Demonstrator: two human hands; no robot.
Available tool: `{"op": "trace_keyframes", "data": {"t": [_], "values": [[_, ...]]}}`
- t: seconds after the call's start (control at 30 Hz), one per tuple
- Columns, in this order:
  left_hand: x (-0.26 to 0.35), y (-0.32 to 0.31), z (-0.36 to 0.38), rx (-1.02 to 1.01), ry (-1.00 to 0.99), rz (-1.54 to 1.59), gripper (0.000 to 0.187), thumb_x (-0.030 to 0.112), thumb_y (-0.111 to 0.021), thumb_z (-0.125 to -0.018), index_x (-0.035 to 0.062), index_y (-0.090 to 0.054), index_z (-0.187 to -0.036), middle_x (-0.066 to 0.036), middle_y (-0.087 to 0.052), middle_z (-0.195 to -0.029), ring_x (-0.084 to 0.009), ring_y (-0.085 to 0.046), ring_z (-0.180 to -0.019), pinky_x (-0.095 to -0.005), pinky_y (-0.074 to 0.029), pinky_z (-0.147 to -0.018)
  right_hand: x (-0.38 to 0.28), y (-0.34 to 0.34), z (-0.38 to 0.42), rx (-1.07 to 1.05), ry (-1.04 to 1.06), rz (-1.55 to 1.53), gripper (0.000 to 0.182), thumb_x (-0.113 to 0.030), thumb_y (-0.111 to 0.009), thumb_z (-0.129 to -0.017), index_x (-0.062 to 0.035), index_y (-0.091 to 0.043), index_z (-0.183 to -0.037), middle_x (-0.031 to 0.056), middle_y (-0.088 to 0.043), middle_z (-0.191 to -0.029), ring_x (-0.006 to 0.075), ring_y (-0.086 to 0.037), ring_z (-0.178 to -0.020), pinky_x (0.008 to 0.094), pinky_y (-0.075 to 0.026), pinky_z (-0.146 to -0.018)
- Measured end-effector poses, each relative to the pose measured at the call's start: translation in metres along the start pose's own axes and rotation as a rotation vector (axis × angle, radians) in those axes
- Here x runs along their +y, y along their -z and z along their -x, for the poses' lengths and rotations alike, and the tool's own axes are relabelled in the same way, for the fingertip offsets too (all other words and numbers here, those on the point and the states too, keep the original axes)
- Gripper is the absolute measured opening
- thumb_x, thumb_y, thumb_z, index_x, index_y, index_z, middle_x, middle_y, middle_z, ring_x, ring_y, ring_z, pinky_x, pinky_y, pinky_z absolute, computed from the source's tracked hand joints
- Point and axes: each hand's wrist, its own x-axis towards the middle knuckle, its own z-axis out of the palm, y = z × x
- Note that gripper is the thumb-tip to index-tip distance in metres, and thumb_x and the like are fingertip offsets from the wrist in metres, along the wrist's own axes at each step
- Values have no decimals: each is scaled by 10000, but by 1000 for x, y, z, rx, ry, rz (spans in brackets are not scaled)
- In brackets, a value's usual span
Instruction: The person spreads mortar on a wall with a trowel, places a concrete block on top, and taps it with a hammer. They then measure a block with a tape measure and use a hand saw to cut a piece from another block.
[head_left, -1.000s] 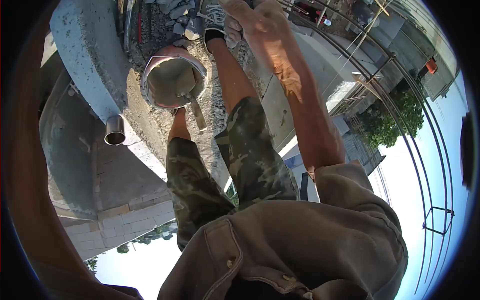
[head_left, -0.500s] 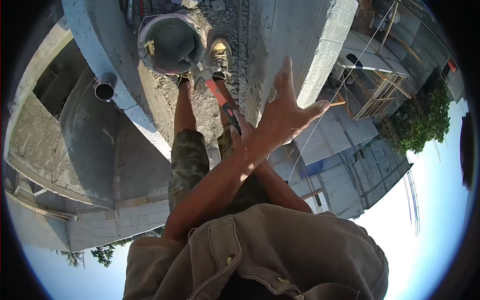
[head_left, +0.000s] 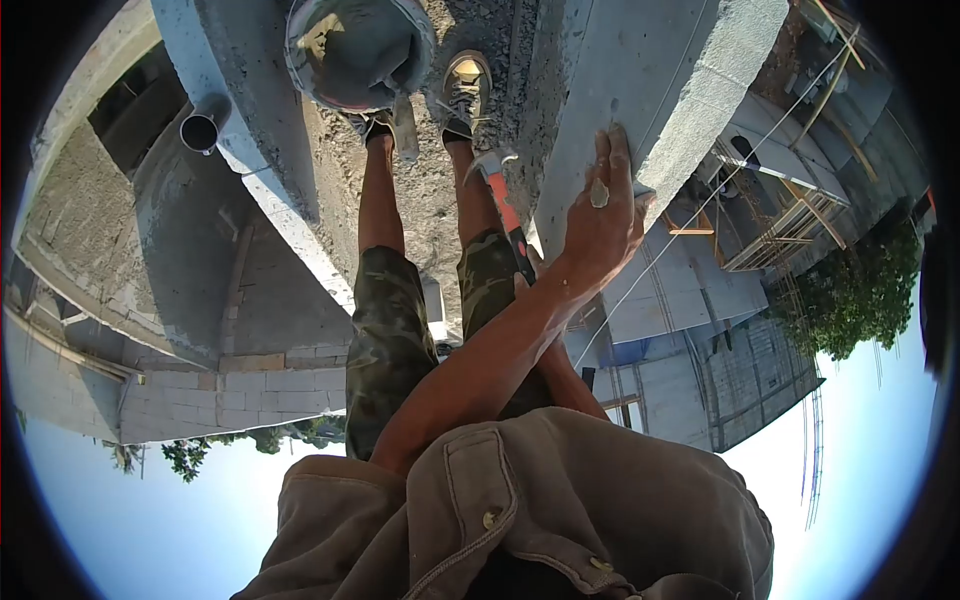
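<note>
A building site lies far below under a bright sky, with grey block walls, a roofline and green trees, all seen from the top of a wall where the person stands bent over. Their feet rest on a strip of rough mortar and gravel (head_left: 425,190), and one tan shoe (head_left: 466,85) shows clearly. Just beside the feet stands a round bucket (head_left: 360,45) holding grey mix. A short metal pipe (head_left: 200,131) sticks out of the wall face to its left. The arms are crossed. The left hand (head_left: 600,225) lies flat on the side of a large grey concrete block (head_left: 660,60), with the fingers together and stretched along the surface. The right hand (head_left: 527,283) is mostly hidden behind the left forearm and seems wrapped around the dark grip of a red-handled hammer (head_left: 500,195). The hammer's head points toward the feet, close to the block's edge. A thin string line (head_left: 700,205) runs taut past the block's outer corner.
</note>
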Motion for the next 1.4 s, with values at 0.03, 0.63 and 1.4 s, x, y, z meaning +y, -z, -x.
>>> {"op": "trace_keyframes", "data": {"t": [0.03,0.63,1.4], "values": [[0,1,0,-6,3,16,795,132,-646,-858,-67,-145,-1443,-350,-242,-1447,-418,-290,-1363,-379,-373,-1073,3,2,3,-12,-16,-33,461,-191,-635,-873,-37,-524,-1293,144,-567,-1258,291,-484,-1196,407,-354,-1015],[-9,-4,0,5,13,-8,800,174,-656,-841,-38,-171,-1441,-407,-311,-1371,-472,-353,-1303,-460,-415,-1029,34,22,39,-172,-378,-558,437,-200,-617,-880,-10,-522,-1262,171,-594,-1185,287,-546,-1113,408,-411,-941],[-18,34,-92,-346,-117,-72,1005,346,-642,-866,18,88,-1474,-329,-616,-1009,-399,-643,-919,-431,-505,-803,-13,12,155,125,-414,-269,185,-173,-589,-881,0,-546,-933,145,-547,-606,303,-579,-520,378,-451,-521]]}}
